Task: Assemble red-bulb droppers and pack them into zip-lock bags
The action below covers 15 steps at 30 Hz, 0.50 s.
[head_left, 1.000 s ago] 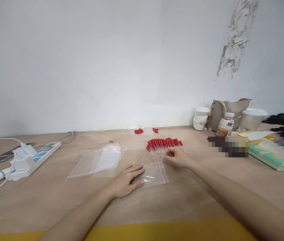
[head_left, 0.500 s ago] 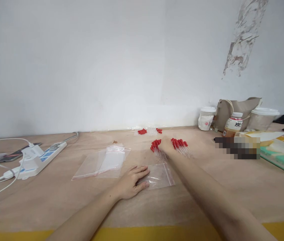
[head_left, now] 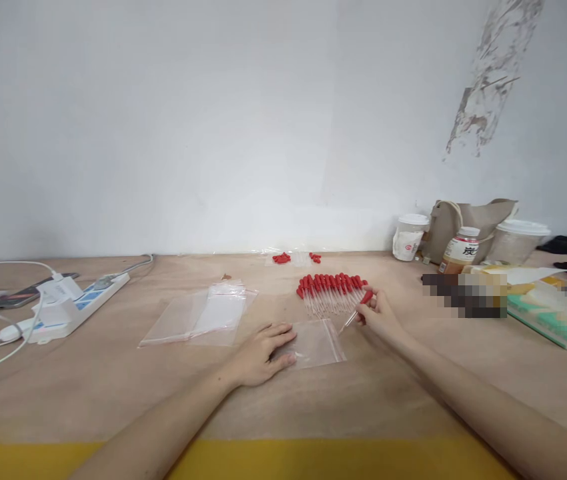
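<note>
My left hand lies flat, fingers stretched, over the left part of a clear zip bag on the table. In my right hand is a glass dropper with a red rubber bulb, pinched near the bulb. Its thin tip slants down to the left, close to the bag's zip edge on the right. Behind the bag, several more red-bulbed droppers lie side by side in a row, tips toward me.
More clear zip bags lie at the left. Near the wall are small red pieces on clear plastic. A white power strip with cables stands far left. To the right are a lidded cup, a bottle and a tissue pack.
My right hand has drawn back from the row of droppers toward me and to the right, now with one dropper in it. My left hand stays on the bag.
</note>
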Tool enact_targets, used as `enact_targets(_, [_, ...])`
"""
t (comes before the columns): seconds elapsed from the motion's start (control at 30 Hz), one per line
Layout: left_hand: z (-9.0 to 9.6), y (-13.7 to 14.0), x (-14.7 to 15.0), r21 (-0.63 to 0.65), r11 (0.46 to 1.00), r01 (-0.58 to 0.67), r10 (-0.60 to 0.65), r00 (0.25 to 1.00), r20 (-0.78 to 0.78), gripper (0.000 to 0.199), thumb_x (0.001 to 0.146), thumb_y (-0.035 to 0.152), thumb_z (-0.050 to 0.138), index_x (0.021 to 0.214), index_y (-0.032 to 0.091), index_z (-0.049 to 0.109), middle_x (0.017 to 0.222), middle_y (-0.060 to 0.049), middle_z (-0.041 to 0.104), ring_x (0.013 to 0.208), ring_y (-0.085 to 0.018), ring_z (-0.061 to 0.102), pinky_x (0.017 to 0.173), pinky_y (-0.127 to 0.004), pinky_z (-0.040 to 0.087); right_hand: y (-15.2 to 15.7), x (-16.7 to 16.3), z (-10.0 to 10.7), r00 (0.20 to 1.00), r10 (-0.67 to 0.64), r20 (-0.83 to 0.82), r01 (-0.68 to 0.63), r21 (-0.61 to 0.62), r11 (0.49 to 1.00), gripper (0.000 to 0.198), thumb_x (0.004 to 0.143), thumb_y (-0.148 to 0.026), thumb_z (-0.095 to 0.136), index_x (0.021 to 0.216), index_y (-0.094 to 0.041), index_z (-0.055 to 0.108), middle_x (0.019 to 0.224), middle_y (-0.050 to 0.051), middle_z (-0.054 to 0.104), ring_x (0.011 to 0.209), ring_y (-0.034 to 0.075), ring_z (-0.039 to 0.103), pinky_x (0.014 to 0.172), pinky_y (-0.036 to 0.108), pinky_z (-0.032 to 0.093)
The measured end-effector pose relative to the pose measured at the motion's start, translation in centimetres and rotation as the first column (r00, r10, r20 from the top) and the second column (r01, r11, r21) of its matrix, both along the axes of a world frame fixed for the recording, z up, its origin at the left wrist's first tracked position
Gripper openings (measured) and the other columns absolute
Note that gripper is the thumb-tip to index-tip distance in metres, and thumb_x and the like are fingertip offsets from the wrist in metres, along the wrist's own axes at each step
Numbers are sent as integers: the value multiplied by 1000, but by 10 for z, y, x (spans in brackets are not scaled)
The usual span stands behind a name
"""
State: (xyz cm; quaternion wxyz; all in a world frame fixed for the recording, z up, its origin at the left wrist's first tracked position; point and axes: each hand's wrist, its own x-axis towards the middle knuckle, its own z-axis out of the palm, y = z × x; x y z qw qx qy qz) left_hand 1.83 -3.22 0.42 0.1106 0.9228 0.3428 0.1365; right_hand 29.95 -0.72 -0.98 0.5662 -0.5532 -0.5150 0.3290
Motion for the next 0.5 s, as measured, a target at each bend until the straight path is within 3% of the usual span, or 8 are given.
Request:
enact_targets(0.13, [1,-3,5,1,999,-38,38,998,48,50,83,48,40,126,23,36,135,-7,32,122,-22,32,100,-38,28,-13,-11,-10,965,56,-256,-74,-58,996,38,67,-26,54,98,-24,32,66,-3,49,55,14,57,58,31,52])
enact_targets(0.27, [5,-4,5,-14,1000,-28,29,995,99,42,84,45,41,117,21,44,126,-7,41,112,-20,42,94,-33,35,-20,-11,-11,917,202,-345,-243,-80,967,25,67,-29,58,85,-22,42,72,0,55,63,14,60,71,33,51])
enact_targets(0.33, [7,-1,1,-41,999,-5,9,995,103,41,86,43,37,121,22,41,126,-6,42,113,-20,42,95,-33,34,-23,-4,-9,922,272,-275,-308,-98,946,26,65,-32,62,83,-19,48,74,1,57,63,13,58,71,33,49])
enact_targets(0.5, [4,5,-11,-81,995,51,-44,996,83,57,82,41,44,132,23,24,134,-6,35,120,-22,35,100,-39,28,-29,11,0,907,410,100,-394,-149,907,36,61,-42,65,85,-16,57,75,2,61,67,14,56,65,31,46])
